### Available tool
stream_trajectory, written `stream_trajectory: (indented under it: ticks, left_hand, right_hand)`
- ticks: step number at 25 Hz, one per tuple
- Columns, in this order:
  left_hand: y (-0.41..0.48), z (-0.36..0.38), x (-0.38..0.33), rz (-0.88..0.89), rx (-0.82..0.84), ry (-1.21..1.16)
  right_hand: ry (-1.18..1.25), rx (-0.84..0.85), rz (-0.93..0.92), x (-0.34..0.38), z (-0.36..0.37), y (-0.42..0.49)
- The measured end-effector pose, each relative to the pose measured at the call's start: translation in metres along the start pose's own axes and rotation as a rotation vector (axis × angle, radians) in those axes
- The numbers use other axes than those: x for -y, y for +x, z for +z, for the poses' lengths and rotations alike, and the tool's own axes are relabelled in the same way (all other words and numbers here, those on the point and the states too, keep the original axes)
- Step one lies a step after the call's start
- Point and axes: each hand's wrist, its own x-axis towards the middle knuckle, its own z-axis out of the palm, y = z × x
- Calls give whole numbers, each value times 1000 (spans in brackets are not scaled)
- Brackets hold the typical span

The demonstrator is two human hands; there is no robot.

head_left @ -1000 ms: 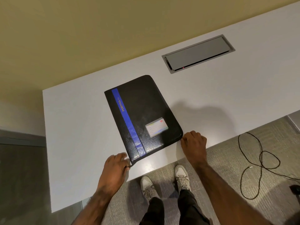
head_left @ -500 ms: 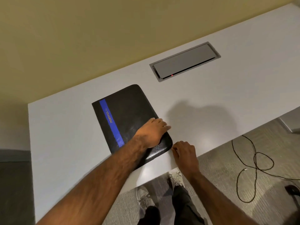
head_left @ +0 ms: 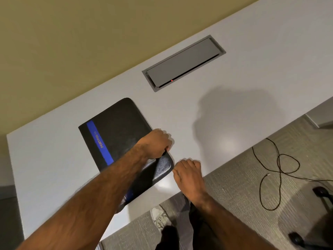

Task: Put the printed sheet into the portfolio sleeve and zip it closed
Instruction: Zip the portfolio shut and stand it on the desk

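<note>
A black zip portfolio [head_left: 117, 127] with a blue stripe lies shut on the white table [head_left: 54, 159], near the front edge. My left arm reaches across it, and my left hand [head_left: 155, 143] curls its fingers over the portfolio's right edge. My right hand [head_left: 189, 174] sits with its fingers curled at the near right corner, its fingertips against the rim. Whether those fingertips pinch anything is hidden. No printed sheet shows anywhere. The small label on the cover is under my left hand.
A grey flip-lid cable hatch [head_left: 183, 62] with a red light is set into the table behind the portfolio. On the carpet to the right lie a looped black cable [head_left: 279, 170] and a dark chair base [head_left: 322, 193]. My shoe [head_left: 160, 217] stands below the table edge.
My left hand left the portfolio's near left corner, crossed over the cover and took the right edge. My right hand stayed at the near right corner. The view shifted right.
</note>
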Motion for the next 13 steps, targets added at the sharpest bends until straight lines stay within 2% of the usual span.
stream_trajectory:
  ticks: [5, 13]
  left_hand:
    - [6, -5, 3, -43, 98, -81]
    - [6, -4, 15, -58, 21, -160]
  right_hand:
    - [11, -30, 17, -1, -4, 4]
    - [78, -54, 9, -9, -15, 21]
